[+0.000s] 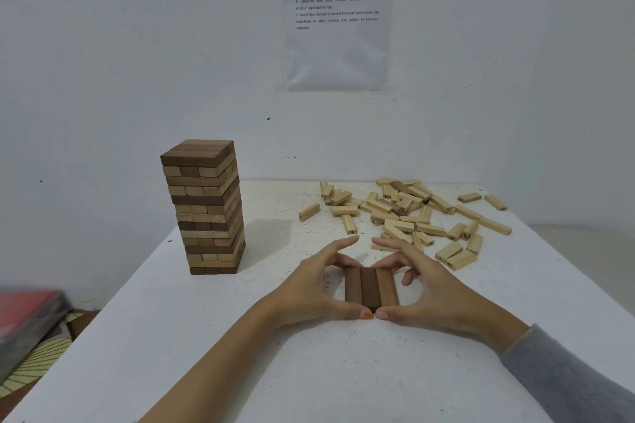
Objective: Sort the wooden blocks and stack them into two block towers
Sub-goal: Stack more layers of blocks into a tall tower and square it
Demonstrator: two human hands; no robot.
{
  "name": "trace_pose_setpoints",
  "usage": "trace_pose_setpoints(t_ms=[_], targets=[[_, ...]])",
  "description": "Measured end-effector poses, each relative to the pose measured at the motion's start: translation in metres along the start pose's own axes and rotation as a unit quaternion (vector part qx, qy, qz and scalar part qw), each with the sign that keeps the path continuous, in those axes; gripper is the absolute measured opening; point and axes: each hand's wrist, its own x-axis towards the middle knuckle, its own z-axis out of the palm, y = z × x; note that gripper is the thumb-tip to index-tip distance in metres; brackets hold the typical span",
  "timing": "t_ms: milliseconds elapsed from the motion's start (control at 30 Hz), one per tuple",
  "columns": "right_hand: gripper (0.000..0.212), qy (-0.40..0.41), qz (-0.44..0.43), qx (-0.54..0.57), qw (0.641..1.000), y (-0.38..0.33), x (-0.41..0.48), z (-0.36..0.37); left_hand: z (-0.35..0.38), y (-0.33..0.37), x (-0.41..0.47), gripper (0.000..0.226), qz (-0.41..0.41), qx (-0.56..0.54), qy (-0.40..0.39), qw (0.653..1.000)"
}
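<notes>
Framing three dark blocks (371,288) that lie side by side on the white table (206,354), the left hand (309,285) and right hand (436,288) grasp the row. The thumbs meet at its near end and curled fingers close on its far end. Loose pale blocks (405,216) lie just beyond the right fingertips. A tower (206,206) stands well left of the left fingers.

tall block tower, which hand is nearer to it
Left. The left hand is right of the tower, cupping the three-block row; the right hand is farther right, across that row.
</notes>
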Motion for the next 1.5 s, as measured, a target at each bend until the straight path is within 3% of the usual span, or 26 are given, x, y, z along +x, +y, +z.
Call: trace_pose_setpoints(t_ms=[433,833,1000,1500], targets=[[0.098,0.006,0.003,0.011,1.000,-0.0009,0.0002,0.0010,0.0009,-0.0008,0.0002,0.098,-0.001,-0.008,0.015,1.000],[0.096,-0.023,0.009,-0.007,1.000,-0.0022,0.0015,-0.0018,-0.0026,0.0010,0.0001,0.100,-0.008,0.044,-0.036,0.998],[0.088,-0.010,0.000,-0.014,1.000,-0.0011,0.0006,-0.0013,-0.0020,0.0001,0.0004,0.098,-0.007,0.025,-0.024,0.999],[0.092,0.004,0.007,0.003,1.000,-0.0041,-0.0011,0.0002,-0.0004,0.0013,-0.0012,0.094,0.000,0.005,0.002,1.000]])
